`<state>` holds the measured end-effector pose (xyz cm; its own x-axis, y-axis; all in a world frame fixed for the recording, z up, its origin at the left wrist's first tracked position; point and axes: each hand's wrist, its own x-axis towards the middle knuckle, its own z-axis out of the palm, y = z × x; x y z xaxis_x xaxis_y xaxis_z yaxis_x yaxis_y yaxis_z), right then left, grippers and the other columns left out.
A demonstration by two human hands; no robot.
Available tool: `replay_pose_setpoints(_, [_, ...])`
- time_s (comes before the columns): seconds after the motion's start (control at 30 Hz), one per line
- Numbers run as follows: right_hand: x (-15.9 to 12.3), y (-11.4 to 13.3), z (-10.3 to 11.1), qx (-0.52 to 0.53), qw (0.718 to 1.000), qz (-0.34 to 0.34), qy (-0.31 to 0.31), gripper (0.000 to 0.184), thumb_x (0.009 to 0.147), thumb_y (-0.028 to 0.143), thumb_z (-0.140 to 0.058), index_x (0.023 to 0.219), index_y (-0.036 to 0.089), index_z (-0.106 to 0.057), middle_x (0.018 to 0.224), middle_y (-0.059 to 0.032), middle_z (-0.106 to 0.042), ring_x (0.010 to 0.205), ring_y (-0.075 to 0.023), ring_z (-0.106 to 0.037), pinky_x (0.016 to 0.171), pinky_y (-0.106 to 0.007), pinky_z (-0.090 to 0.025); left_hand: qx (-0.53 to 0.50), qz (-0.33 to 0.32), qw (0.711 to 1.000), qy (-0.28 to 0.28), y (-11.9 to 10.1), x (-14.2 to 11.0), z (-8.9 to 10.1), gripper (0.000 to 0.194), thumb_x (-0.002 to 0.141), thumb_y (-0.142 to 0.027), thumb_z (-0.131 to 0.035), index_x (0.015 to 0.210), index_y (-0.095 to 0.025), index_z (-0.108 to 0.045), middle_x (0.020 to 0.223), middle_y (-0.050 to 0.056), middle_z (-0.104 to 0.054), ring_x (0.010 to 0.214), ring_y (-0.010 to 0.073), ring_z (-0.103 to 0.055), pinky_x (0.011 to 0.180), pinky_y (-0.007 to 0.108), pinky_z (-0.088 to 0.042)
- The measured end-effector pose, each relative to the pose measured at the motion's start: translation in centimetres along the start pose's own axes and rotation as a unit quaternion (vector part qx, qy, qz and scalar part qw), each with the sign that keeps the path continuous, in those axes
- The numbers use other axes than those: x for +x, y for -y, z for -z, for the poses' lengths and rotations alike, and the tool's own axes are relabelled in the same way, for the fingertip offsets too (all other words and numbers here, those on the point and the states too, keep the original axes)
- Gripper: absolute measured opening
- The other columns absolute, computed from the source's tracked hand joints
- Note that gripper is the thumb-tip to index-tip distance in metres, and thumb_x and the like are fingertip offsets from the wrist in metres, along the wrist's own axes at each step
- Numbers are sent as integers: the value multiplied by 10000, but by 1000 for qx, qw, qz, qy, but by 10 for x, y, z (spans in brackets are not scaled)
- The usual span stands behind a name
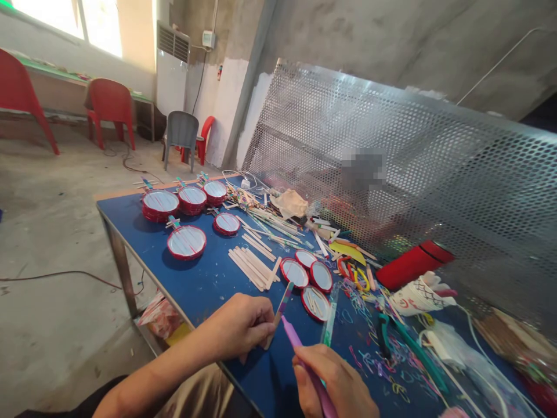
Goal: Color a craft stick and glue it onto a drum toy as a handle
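My left hand [243, 325] is closed on a flat wooden stick [278, 312] with a painted upper end, held upright over the near edge of the blue table [200, 284]. My right hand [335, 380] grips a purple pen-like tool [304, 360] whose tip meets the stick's lower part. Just beyond the hands lie three red-rimmed round lids [311, 278], one holding short sticks. A loose bundle of plain wooden sticks [255, 264] lies to their left.
Stacks of red-rimmed discs [185, 203] sit at the table's far left. Coloured rubber bands [369, 325], a red cylinder [411, 264], a paper cup [420, 296] and cables clutter the right. A perforated metal screen [413, 174] stands behind. Chairs [180, 136] stand on the floor to the left.
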<state>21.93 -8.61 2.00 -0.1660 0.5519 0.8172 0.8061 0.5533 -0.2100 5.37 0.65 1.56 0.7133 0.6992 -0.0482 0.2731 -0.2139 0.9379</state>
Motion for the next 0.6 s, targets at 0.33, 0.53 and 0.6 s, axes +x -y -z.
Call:
replay_pose_setpoints(0.33, [1,1,-2,1,1000,-3,8,105,911,177,-517,952,179,-614,709,5,-667,612,-108,-656,630,-217,-532,4,1,1000,0,-1,0,1,116,869,-179,-468,770,-179,-528,633,-57,-633,361,37,-497,359,107,-322])
replay_pose_setpoints(0.53, [-2,-5,3,-49,999,-8,-20,106,898,210,-547,919,202,-650,690,7,-682,570,-119,-661,616,-218,-543,2,8,1000,-1,-1,0,0,127,872,-210,-486,760,-179,-535,647,-51,-651,364,42,-507,354,111,-315])
replay_pose_setpoints(0.6, [-3,-5,3,-48,999,-9,-14,118,907,219,-534,923,203,-649,678,9,-681,562,-118,-659,604,-216,-540,-2,7,1000,-2,0,0,0,130,873,-215,-487,761,-178,-539,644,-51,-653,363,43,-506,352,111,-315])
